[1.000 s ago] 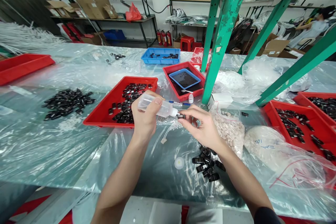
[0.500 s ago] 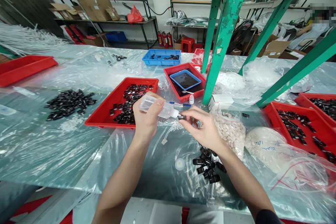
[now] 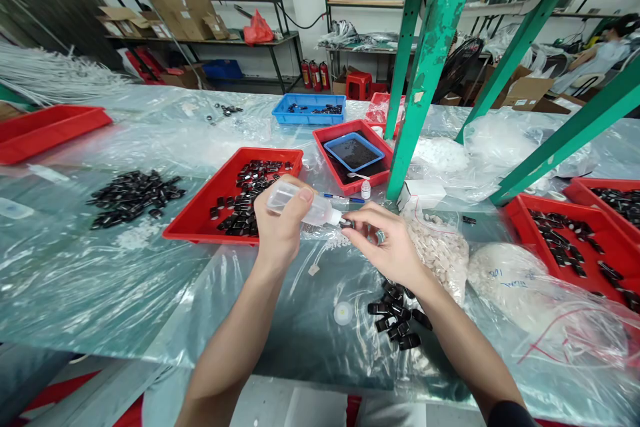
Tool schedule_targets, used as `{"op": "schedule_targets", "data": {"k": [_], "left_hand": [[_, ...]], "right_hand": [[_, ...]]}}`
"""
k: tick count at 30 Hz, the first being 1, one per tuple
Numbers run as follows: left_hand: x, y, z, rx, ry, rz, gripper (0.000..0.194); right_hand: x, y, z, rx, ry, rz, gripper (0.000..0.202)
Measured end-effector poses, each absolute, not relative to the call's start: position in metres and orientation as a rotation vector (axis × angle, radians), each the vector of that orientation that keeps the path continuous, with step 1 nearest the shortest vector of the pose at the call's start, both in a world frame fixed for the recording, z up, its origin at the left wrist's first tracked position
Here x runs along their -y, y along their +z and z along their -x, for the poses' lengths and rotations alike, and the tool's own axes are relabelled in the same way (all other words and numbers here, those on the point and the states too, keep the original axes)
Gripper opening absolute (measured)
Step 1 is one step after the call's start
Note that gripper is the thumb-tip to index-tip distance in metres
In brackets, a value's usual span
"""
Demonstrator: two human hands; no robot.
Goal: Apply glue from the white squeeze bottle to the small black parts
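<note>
My left hand [image 3: 279, 223] is closed around a translucent squeeze bottle [image 3: 316, 208], which lies tilted with its white nozzle to the right. Between the fingertips of my right hand [image 3: 385, 237] is a small black plastic part [image 3: 346, 223]. The nozzle tip meets or nearly touches that part; the exact contact is too small to make out. Below my right wrist lies a loose heap of similar black parts [image 3: 399, 320]. To the left, a red tray [image 3: 193, 223] holds many more of them.
A green post [image 3: 407, 127] rises beyond my right hand. A bag of beige pieces [image 3: 443, 253] sits right of it, with a red tray [image 3: 590, 260] farther right. Behind are a small bottle [image 3: 365, 189] and a blue pen [image 3: 357, 200]. A pile of black parts [image 3: 133, 197] lies left.
</note>
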State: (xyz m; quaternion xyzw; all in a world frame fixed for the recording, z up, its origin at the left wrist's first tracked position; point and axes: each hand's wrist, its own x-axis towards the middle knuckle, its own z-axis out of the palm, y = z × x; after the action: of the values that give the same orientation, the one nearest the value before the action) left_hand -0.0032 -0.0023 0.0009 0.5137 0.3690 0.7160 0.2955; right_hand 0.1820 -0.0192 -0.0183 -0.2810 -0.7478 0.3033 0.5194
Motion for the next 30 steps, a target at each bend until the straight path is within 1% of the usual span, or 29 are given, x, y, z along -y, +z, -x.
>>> {"op": "schedule_targets", "data": {"k": [11, 17, 20, 23, 30], "left_hand": [[0.003, 0.002, -0.005, -0.922, 1.873, -1.211, 0.044], [0.004, 0.002, -0.007, -0.953, 1.813, -1.226, 0.05], [0.005, 0.002, -0.006, -0.952, 1.849, -1.267, 0.049], [0.007, 0.001, -0.007, -0.933, 1.92, -1.268, 0.046], [0.013, -0.002, -0.011, -0.973, 2.014, -1.324, 0.04]], "right_hand": [[0.018, -0.022, -0.182, 1.793, 0.74, 0.711, 0.007], [0.018, -0.023, -0.181, 1.733, 0.821, 0.697, 0.017], [0.018, -0.023, -0.18, 1.713, 0.844, 0.711, 0.022], [0.018, -0.024, -0.179, 1.685, 0.799, 0.733, 0.025], [0.018, -0.022, -0.18, 1.621, 0.73, 0.752, 0.024]]}}
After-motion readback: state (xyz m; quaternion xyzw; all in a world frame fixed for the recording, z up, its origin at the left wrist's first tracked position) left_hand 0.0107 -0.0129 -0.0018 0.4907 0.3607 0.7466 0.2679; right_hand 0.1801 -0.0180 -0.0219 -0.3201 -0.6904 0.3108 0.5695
